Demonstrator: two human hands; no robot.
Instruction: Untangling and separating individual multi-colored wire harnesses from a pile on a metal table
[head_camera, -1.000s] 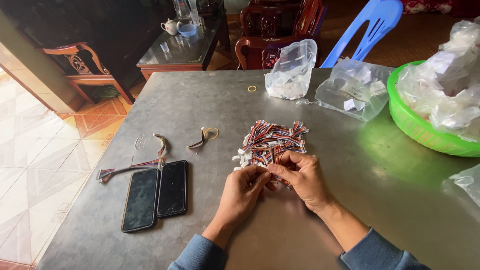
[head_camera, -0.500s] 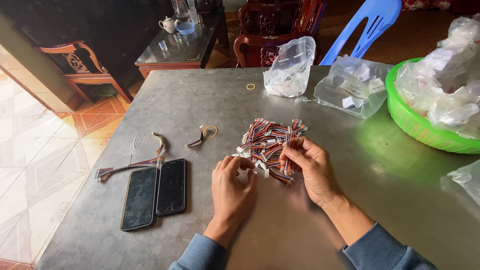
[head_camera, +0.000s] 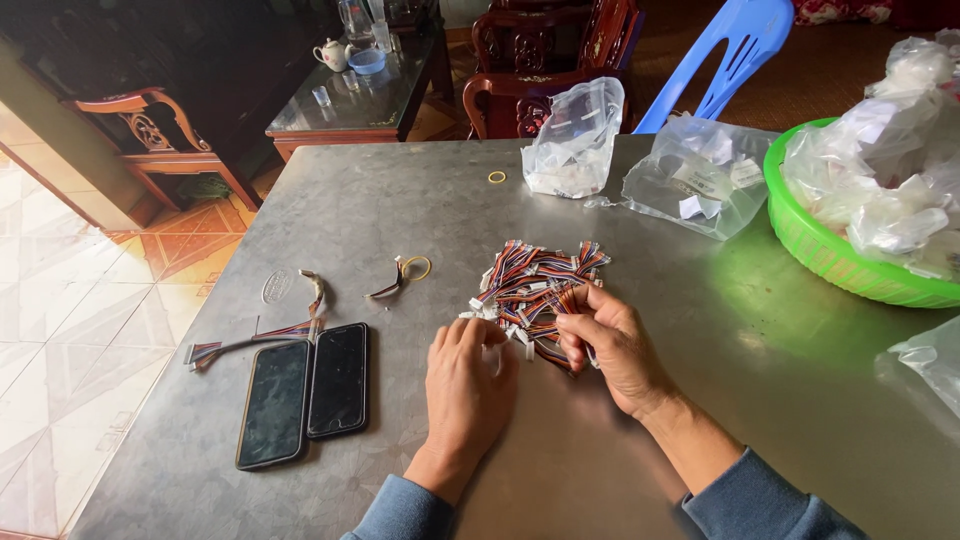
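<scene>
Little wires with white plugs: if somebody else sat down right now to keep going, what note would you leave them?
Left hand: palm down at the near edge of the pile of short multicoloured wire harnesses with white plastic plugs, fingertips on a white plug; grip unclear.
Right hand: fingers pinching a few wires from the pile.
Pile: middle of the grey metal table.
Set apart on the left: one longer harness beside two black phones, and a short one with a yellow rubber band.
Left: the pile looks mostly unsorted.

The left hand (head_camera: 468, 372) has drawn back, seemingly off the wire pile (head_camera: 535, 290).
</scene>
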